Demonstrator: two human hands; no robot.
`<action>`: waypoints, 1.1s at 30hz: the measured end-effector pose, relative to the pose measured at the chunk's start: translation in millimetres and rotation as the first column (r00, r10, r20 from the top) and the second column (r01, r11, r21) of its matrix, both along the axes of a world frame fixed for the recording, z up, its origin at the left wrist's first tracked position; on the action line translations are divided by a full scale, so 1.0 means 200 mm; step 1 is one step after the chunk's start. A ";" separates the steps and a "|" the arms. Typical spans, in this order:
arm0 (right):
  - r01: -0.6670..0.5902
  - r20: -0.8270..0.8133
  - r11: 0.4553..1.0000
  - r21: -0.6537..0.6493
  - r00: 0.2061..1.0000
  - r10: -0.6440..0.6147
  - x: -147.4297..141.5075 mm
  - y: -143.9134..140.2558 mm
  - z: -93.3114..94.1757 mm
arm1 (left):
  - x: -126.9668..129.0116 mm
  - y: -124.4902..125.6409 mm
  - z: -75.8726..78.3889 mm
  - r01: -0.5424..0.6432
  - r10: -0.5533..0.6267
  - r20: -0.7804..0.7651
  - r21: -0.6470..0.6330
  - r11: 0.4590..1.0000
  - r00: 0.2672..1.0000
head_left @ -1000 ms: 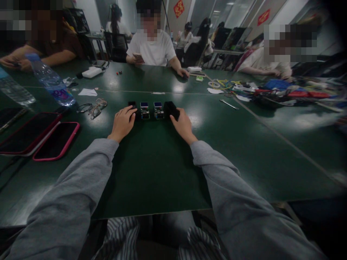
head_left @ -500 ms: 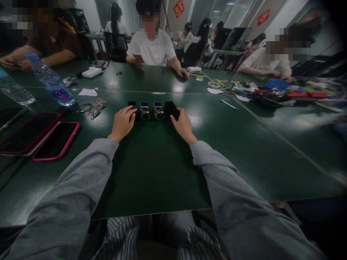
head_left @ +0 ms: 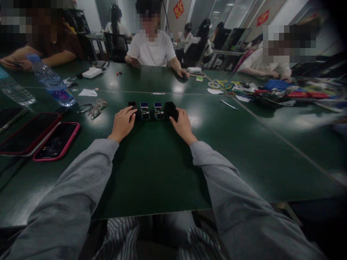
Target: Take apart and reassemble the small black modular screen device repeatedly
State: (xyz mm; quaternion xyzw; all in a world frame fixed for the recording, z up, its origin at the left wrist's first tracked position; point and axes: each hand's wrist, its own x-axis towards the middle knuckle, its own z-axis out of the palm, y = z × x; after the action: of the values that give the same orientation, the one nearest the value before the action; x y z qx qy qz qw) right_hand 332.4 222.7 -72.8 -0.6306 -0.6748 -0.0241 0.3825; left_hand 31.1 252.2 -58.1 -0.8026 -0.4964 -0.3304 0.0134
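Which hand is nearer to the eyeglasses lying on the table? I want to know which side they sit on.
Left. The left hand rests just right of the eyeglasses, apart from them. The right hand lies farther right, past the row of small modules.

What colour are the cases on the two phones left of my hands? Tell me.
Pink-red phone cases, clearest in the head view.

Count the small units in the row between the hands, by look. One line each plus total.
All-black units: 2 – left one under the left hand, right one at the right hand
Blue-topped units: 2
Total: 4
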 end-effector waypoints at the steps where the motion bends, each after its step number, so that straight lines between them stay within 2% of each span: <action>1: -0.004 0.006 1.000 0.001 1.000 0.004 0.00 0.00 0.00 | 0.00 0.00 0.00 0.000 0.000 -0.001 0.000 1.000 1.000; 19: -0.028 0.015 0.999 -0.021 0.999 0.029 0.00 -0.01 0.01 | 0.00 -0.02 0.01 0.001 -0.001 0.012 -0.003 1.000 1.000; 33: 0.004 0.062 1.000 0.002 0.998 -0.004 0.00 -0.01 0.01 | 0.00 0.00 0.00 -0.002 0.002 -0.010 -0.003 1.000 1.000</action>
State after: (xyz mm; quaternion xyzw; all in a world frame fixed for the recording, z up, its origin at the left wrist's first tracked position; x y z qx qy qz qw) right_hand 331.4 220.8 -71.4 -0.6306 -0.6852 -0.0449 0.3618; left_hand 31.2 252.4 -58.0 -0.8037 -0.4978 -0.3257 0.0149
